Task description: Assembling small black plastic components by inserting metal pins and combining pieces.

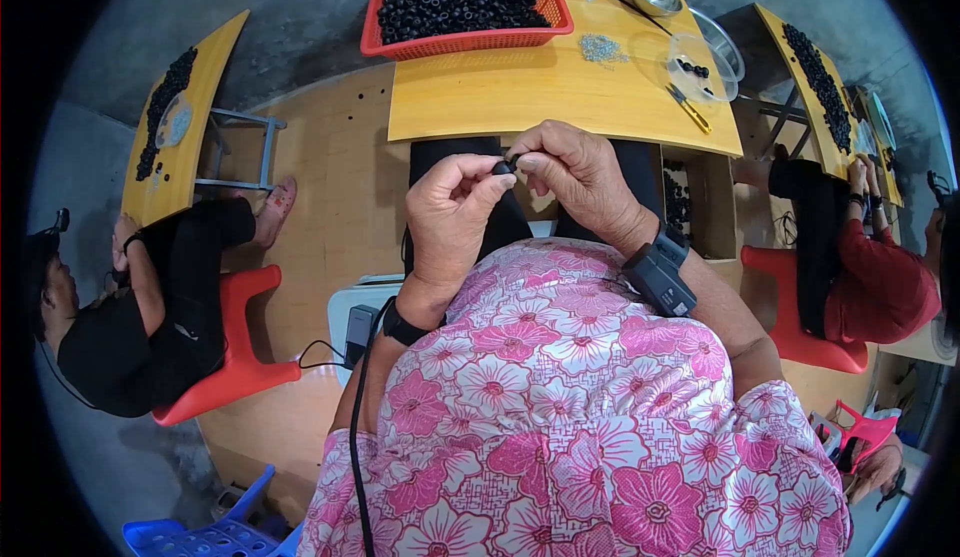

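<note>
Both the left hand (447, 219) and the right hand (570, 172) are pinching one small, rounded black part (503, 168) between their fingertips, just below the smooth yellow wooden desk (520, 92) that is carrying a red plastic mesh basket (545, 5) heaped with similar black pieces.

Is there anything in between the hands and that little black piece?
No. Both the left hand and the right hand already pinch the small black piece with their fingers, held up over the lap below the wooden table.
</note>
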`<state>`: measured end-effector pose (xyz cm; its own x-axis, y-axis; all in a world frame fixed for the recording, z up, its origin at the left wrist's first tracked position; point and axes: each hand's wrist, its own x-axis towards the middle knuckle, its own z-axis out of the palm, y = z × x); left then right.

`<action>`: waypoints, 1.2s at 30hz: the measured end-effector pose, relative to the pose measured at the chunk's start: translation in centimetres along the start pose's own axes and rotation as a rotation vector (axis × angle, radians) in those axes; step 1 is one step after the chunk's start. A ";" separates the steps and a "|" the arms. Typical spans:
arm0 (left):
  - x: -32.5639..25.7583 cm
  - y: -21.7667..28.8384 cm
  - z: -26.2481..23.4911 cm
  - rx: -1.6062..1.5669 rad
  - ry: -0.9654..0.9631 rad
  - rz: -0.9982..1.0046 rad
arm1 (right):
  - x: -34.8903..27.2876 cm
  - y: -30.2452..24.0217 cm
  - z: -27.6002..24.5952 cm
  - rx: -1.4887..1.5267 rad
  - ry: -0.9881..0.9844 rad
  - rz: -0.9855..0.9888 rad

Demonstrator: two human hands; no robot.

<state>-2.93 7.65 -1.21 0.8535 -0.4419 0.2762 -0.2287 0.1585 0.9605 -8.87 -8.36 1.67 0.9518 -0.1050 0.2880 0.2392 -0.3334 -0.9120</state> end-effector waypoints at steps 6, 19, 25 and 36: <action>0.0 0.0 0.0 0.044 -0.013 0.011 | 0.0 -0.1 0.2 0.094 0.013 0.060; 0.1 0.0 0.0 -0.021 -0.007 -0.062 | 0.5 1.0 0.0 0.377 -0.095 0.235; 0.0 -0.1 0.0 -0.091 -0.012 -0.097 | 0.4 0.9 0.6 0.356 0.013 0.186; 0.0 0.0 0.1 -0.114 0.008 -0.157 | 0.2 1.0 1.0 0.239 0.074 0.127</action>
<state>-3.03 7.56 -1.20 0.8782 -0.4623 0.1228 -0.0387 0.1872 0.9816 -8.30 -7.76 0.54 0.9627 -0.2024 0.1798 0.1658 -0.0840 -0.9826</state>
